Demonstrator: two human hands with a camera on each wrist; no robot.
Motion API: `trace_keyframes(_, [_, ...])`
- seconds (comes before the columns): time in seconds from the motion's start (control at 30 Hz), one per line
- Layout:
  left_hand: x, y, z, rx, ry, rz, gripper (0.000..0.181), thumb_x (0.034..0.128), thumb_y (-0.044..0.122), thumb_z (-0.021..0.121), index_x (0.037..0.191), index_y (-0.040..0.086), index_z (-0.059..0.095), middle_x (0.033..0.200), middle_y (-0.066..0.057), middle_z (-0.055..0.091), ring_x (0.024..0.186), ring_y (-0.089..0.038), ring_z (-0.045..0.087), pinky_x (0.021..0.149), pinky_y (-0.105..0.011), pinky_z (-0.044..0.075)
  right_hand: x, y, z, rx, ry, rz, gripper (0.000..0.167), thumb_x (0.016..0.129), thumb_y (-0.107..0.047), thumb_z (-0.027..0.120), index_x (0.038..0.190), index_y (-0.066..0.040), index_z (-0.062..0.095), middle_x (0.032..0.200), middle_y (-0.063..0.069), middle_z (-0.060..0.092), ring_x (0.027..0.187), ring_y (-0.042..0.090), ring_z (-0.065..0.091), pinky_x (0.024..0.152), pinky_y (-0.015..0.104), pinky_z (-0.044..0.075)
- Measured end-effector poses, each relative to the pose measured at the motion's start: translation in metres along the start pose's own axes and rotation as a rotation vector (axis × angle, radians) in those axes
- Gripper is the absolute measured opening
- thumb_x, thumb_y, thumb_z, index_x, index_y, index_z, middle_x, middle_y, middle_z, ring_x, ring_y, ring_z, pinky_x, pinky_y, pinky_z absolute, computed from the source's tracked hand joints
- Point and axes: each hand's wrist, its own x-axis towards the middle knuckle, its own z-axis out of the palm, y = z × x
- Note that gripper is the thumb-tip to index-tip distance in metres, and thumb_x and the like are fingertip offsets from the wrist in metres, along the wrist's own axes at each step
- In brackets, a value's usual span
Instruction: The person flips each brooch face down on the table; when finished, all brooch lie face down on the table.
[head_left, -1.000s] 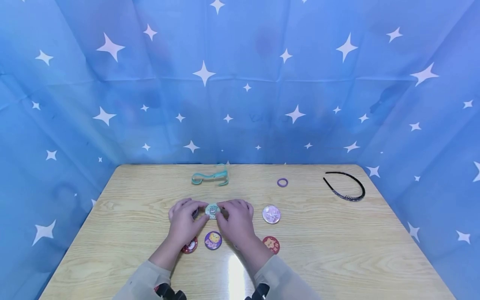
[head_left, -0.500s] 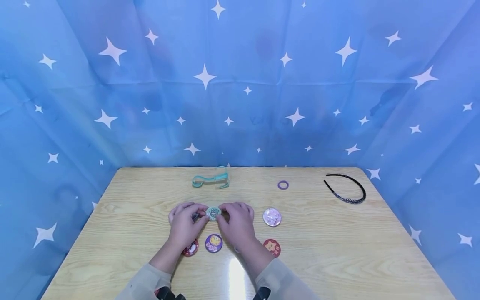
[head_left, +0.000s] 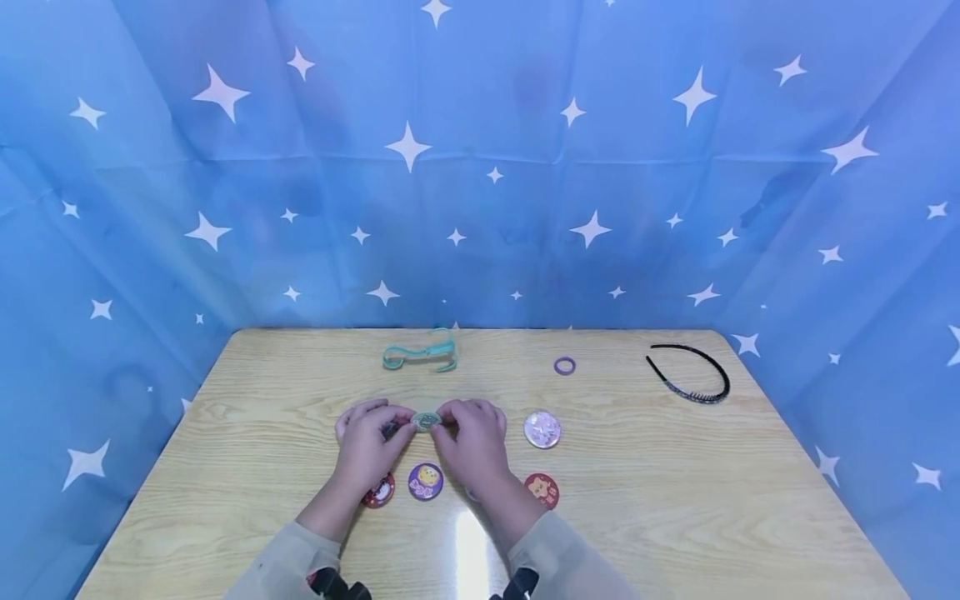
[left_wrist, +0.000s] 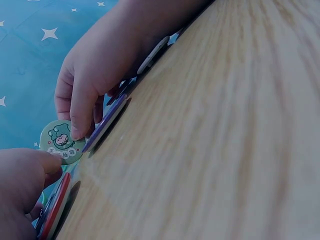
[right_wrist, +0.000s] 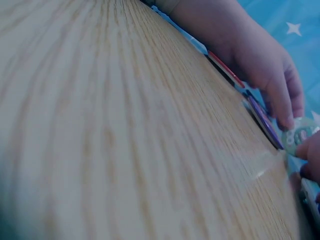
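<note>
A round green badge with a cartoon figure is held between both hands near the middle of the table. My left hand pinches its left edge with thumb and fingers, while my right hand pinches the right edge. In the left wrist view the badge's printed face stands tilted up, apparently close to the tabletop. Below it lies a purple badge with a yellow character. A red badge sits partly behind my left wrist. Something dark shows partly beneath my left fingers.
To the right lie a pink badge and a red badge, the latter beside my right forearm. Farther back are a teal strap-like item, a purple ring and a black headband. A starry blue curtain hangs behind the table.
The green badge has tipped, so its face looks flatter in the head view than before. Both hands keep their pinch in nearly the same place.
</note>
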Motion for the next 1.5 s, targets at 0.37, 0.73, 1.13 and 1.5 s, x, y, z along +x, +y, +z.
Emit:
trace_keyframes(0.37, [-0.0001, -0.0019, 0.0002, 0.007, -0.007, 0.010, 0.016, 0.0888, 0.011, 0.088, 0.099, 0.021, 0.080, 0.089, 0.011, 0.074, 0.129, -0.039, 0.059, 0.114, -0.071, 0.015, 0.0005, 0.0013, 0.0019, 0.006, 0.048, -0.041, 0.012, 0.091, -0.018, 0.078, 0.102, -0.022, 0.077, 0.086, -0.014, 0.068, 0.112, 0.023, 0.060, 0.115, 0.053, 0.030])
trace_keyframes(0.73, [-0.0004, -0.0030, 0.0014, 0.044, -0.028, 0.014, 0.016, 0.0876, 0.014, 0.089, 0.097, 0.024, 0.081, 0.098, 0.008, 0.078, 0.131, -0.040, 0.058, 0.115, -0.072, 0.015, -0.0006, -0.0020, -0.0019, 0.003, -0.012, 0.019, 0.031, 0.096, -0.053, 0.072, 0.110, -0.026, 0.079, 0.104, -0.014, 0.072, 0.119, 0.022, 0.057, 0.118, 0.052, 0.021])
trace_keyframes(1.13, [0.0003, -0.0027, 0.0003, 0.030, -0.063, 0.022, 0.026, 0.0816, 0.020, 0.094, 0.104, 0.019, 0.080, 0.106, 0.006, 0.079, 0.138, -0.044, 0.055, 0.114, -0.074, 0.015, 0.0003, 0.0012, 0.0007, -0.021, -0.020, -0.016, 0.030, 0.090, -0.041, 0.083, 0.114, -0.023, 0.080, 0.108, -0.010, 0.076, 0.120, 0.023, 0.057, 0.117, 0.052, 0.025])
trace_keyframes(1.5, [0.0013, -0.0015, -0.0011, 0.051, -0.105, 0.000, 0.028, 0.0832, 0.018, 0.093, 0.108, 0.018, 0.080, 0.112, 0.003, 0.079, 0.141, -0.042, 0.052, 0.115, -0.072, 0.016, 0.0003, 0.0025, 0.0010, -0.129, -0.025, -0.076, 0.029, 0.091, -0.037, 0.081, 0.115, -0.022, 0.080, 0.109, -0.005, 0.074, 0.121, 0.025, 0.059, 0.118, 0.059, 0.025])
